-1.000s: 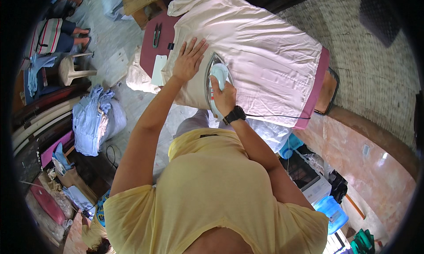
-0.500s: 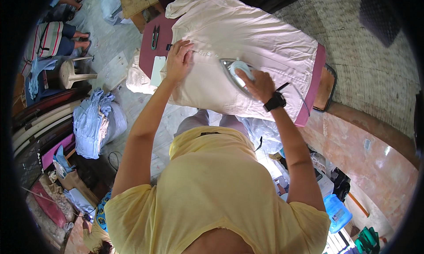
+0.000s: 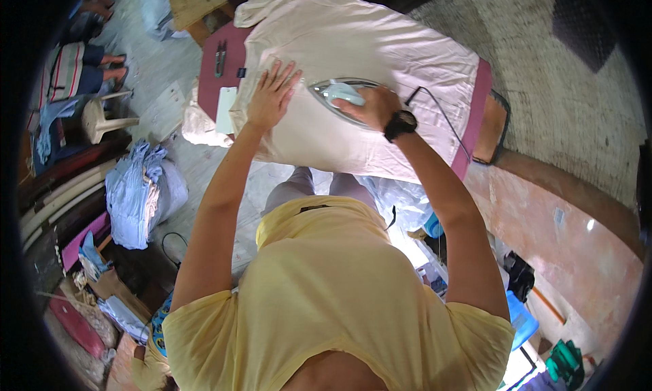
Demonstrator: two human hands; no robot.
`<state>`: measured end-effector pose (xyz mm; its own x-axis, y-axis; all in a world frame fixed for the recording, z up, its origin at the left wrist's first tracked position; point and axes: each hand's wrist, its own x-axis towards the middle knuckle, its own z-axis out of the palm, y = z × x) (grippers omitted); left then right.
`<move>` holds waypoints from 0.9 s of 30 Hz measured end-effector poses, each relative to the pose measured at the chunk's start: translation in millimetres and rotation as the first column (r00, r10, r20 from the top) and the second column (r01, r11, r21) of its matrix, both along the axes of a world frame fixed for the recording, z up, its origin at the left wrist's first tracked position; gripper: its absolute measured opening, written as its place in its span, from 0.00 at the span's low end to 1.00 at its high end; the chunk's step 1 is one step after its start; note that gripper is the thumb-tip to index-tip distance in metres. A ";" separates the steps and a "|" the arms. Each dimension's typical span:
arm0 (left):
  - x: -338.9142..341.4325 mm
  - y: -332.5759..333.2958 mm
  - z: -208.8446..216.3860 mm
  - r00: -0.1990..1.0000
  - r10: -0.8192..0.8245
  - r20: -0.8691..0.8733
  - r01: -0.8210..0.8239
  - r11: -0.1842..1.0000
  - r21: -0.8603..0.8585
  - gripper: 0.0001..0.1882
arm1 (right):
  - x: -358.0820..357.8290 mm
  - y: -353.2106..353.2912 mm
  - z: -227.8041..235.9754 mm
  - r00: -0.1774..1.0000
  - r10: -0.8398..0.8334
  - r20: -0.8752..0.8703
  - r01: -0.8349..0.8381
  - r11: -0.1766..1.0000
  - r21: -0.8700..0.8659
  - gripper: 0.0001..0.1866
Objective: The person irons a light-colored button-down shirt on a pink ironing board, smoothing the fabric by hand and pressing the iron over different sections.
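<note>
A cream short-sleeved shirt (image 3: 407,58) lies spread over a maroon ironing board (image 3: 210,78). My right hand (image 3: 377,108) grips the handle of a clothes iron (image 3: 334,93), whose soleplate rests on the shirt with its tip toward the left. A dark cord (image 3: 441,116) runs from the iron across the right part of the cloth. My left hand (image 3: 273,95) lies flat on the shirt, fingers spread, left of the iron. On the bare left end of the board are small thread snips (image 3: 221,58) and a pale tag (image 3: 226,109).
Left on the floor stand a bundle of light blue garments (image 3: 132,194) and a cream plastic stool (image 3: 102,122). Another person's legs (image 3: 112,65) show at the upper left. A wooden table (image 3: 193,7) is beyond the board. A pinkish wall (image 3: 543,228) bounds the right side.
The iron in my right hand has slid left and turned, its tip now pointing left. My left hand's fingers have spread out flat. The whole view has shifted slightly.
</note>
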<state>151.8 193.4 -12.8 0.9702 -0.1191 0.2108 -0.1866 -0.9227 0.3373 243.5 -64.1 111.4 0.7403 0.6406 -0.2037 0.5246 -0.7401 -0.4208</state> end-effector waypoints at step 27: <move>6.0 -8.8 1.0 1.000 0.011 -0.002 -0.010 0.996 0.085 0.25 | 46.9 -151.8 -37.6 0.991 -0.087 0.102 0.088 0.996 -0.002 0.30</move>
